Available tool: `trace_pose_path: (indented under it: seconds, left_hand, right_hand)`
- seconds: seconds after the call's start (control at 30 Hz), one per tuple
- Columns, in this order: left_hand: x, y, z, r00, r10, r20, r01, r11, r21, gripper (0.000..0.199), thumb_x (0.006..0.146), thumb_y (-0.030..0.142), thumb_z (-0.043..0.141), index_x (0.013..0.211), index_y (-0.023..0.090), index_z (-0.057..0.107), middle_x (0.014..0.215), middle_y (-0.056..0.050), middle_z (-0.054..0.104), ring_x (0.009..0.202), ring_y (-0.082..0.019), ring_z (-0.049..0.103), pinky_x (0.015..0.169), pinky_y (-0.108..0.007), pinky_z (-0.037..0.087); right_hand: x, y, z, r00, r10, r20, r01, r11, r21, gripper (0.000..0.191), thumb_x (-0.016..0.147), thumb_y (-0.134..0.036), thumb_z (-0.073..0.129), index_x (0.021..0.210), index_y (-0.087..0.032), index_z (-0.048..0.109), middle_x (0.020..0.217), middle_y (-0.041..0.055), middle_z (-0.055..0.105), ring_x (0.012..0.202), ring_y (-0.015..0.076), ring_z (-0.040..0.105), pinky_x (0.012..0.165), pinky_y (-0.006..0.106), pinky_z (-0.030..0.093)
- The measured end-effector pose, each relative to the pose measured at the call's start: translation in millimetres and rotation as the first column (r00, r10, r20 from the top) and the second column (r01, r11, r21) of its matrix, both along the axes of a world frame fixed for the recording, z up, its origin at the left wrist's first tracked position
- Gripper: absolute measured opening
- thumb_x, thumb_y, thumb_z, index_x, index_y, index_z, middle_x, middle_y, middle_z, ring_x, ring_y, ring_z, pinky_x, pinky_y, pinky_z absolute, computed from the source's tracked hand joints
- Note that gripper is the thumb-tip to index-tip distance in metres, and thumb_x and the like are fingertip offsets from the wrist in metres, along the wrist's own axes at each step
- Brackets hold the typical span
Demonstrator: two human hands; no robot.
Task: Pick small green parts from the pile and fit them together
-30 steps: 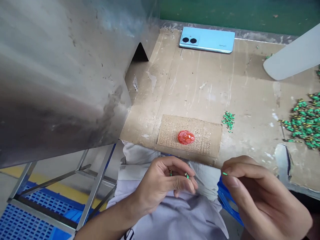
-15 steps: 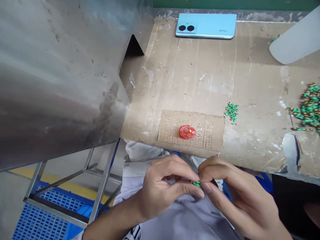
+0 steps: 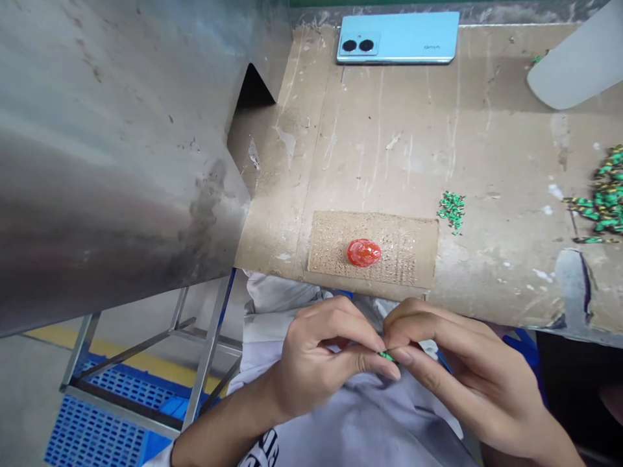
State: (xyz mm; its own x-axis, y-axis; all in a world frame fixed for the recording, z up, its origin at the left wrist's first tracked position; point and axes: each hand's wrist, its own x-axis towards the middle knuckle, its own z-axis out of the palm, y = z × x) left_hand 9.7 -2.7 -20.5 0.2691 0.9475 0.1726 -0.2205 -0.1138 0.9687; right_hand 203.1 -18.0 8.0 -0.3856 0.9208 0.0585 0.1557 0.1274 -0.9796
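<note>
Pinching a tiny bright-green piece [image 3: 386, 356] in my left hand [image 3: 324, 360].
My right hand [image 3: 460, 363] meets it, thumb and forefinger closing in; can't tell what they grip.

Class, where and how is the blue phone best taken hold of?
The phone is probably best gripped across its two long edges, right of the camera lenses, coming from above on the near side: it lies flat, lenses up, long edges running left to right.
</note>
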Motion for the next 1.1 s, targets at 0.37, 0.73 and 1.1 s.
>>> trace_pose_path:
  seconds: [0.37, 0.73, 1.1]
  left_hand:
    - [-0.1, -0.4, -6.3, 0.997, -0.048, 0.063, 0.054, 0.993, -0.102, 0.023, 0.079, 0.024, 0.095, 0.079, 0.018, 0.073, 0.07, 0.003, 0.069, 0.061, -0.008, 0.058, 0.057, -0.019, 0.046]
    - [-2.3, -0.9, -10.2, 0.991, -0.079, 0.107, 0.089, 0.991, -0.098, 0.021, 0.077, 0.024, 0.096, 0.084, 0.019, 0.077, 0.072, 0.002, 0.068, 0.06, -0.009, 0.058, 0.055, -0.02, 0.044]
    - [-1.5, -3.7, -13.2, 0.985, -0.092, 0.145, 0.121, 0.971, -0.207, 0.024, 0.078, 0.027, 0.096, 0.08, 0.019, 0.073, 0.068, 0.005, 0.064, 0.058, -0.008, 0.053, 0.053, -0.02, 0.04]
  right_hand:
    - [2.7, 2.1, 3.4, 0.998, 0.035, 0.051, -0.032, 0.998, -0.058, 0.015, 0.101, -0.01, 0.059, 0.098, -0.023, 0.066, 0.084, -0.0026, 0.07, 0.072, 0.009, 0.067, 0.066, 0.019, 0.053]
    - [-5.2, 1.5, 5.7, 0.997, -0.036, 0.068, 0.042, 0.994, -0.102, 0.013, 0.099, -0.015, 0.064, 0.089, -0.023, 0.066, 0.074, -0.0039, 0.068, 0.061, 0.0092, 0.061, 0.056, 0.019, 0.049]
    - [-1.5, 6.3, 11.1, 0.994, 0.032, 0.101, -0.019, 0.992, -0.128, 0.015, 0.101, -0.017, 0.062, 0.089, -0.023, 0.067, 0.075, -0.0054, 0.069, 0.062, 0.0068, 0.062, 0.058, 0.017, 0.049]
